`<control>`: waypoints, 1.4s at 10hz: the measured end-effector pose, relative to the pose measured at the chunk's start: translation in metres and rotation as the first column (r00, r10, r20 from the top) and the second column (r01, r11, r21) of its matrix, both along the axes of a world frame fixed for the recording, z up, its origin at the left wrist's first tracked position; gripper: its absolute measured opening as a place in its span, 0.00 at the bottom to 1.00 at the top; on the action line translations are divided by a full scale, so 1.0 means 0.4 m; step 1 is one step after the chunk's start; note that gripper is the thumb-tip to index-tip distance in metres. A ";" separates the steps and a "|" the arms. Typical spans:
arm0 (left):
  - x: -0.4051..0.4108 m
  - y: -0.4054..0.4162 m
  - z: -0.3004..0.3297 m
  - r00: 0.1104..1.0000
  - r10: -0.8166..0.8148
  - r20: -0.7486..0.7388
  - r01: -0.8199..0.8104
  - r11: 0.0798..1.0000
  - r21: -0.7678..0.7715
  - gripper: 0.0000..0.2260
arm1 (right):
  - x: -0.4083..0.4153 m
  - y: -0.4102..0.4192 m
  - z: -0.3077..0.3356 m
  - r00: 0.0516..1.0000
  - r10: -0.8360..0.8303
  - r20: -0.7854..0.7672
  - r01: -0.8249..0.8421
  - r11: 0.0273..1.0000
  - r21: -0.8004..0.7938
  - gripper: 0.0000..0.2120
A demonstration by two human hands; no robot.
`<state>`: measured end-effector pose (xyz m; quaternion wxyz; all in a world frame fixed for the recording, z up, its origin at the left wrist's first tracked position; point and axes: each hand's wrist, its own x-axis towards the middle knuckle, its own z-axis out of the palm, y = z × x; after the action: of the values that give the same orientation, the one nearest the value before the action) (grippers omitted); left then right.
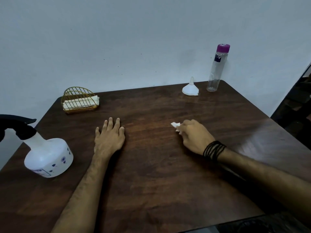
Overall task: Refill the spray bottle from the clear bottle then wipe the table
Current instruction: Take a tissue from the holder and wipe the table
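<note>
**Tissue pinched in the right hand, left hand flat**

The right hand (196, 137) has its grip closed around a crumpled white tissue (175, 126) low over the desk (151, 174). The left hand (109, 137) lies flat, fingers spread, holding nothing. The spray bottle (48, 155) stands at the near left; the clear bottle (217, 69), capped purple, stands at the far right beside a white funnel (190, 87). A wire napkin holder (80, 100) sits far left.

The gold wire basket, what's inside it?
The gold wire basket holds a stack of folded white napkins, visible through the wires. Anything beneath the stack is covered.
</note>
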<state>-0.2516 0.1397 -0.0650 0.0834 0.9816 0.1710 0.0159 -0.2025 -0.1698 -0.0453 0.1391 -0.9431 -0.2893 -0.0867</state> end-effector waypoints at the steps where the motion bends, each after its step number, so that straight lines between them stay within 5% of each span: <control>1: -0.002 -0.002 0.003 1.000 -0.001 0.001 0.001 1.000 -0.002 0.26 | -0.056 0.075 -0.009 0.992 0.123 -0.001 -0.123 0.991 0.051 0.18; 2: -0.004 0.001 0.006 1.000 -0.006 0.003 0.006 1.000 -0.001 0.26 | -0.052 0.134 0.003 0.984 0.169 -0.057 -0.164 0.984 0.076 0.15; 3: -0.008 0.002 0.006 1.000 -0.009 0.005 0.009 1.000 -0.006 0.26 | -0.010 0.143 0.048 0.924 0.213 -0.317 -0.132 0.957 0.259 0.10; 4: -0.010 0.001 0.007 1.000 -0.007 0.006 0.007 1.000 -0.007 0.26 | 0.041 0.118 0.085 0.727 0.291 -0.622 0.087 0.859 0.505 0.10; 5: -0.009 0.000 0.008 1.000 -0.009 0.004 0.009 1.000 -0.006 0.26 | 0.102 0.081 0.070 0.912 0.005 -0.409 0.165 0.910 0.379 0.11; 6: -0.008 0.001 0.008 1.000 -0.006 0.002 0.006 1.000 -0.008 0.26 | 0.123 0.063 0.047 0.985 -0.114 -0.131 0.141 0.965 0.222 0.08; 7: -0.008 0.001 0.006 1.000 -0.003 0.002 0.003 1.000 -0.013 0.26 | 0.106 0.079 0.018 0.999 0.007 -0.050 0.000 0.990 0.141 0.12; 11: -0.003 0.005 0.002 1.000 -0.010 0.013 0.010 1.000 -0.011 0.25 | 0.012 0.326 -0.012 0.882 0.471 -0.002 -0.471 0.882 0.034 0.21; 14: -0.008 0.003 0.006 0.999 0.019 0.043 -0.018 0.999 -0.026 0.27 | 0.235 0.412 0.022 0.971 0.219 -0.091 -0.225 0.972 -0.066 0.29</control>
<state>-0.2548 0.1408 -0.0627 0.0997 0.9783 0.1784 0.0356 -0.1084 -0.0050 -0.0364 0.1238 -0.9122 -0.3902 -0.0199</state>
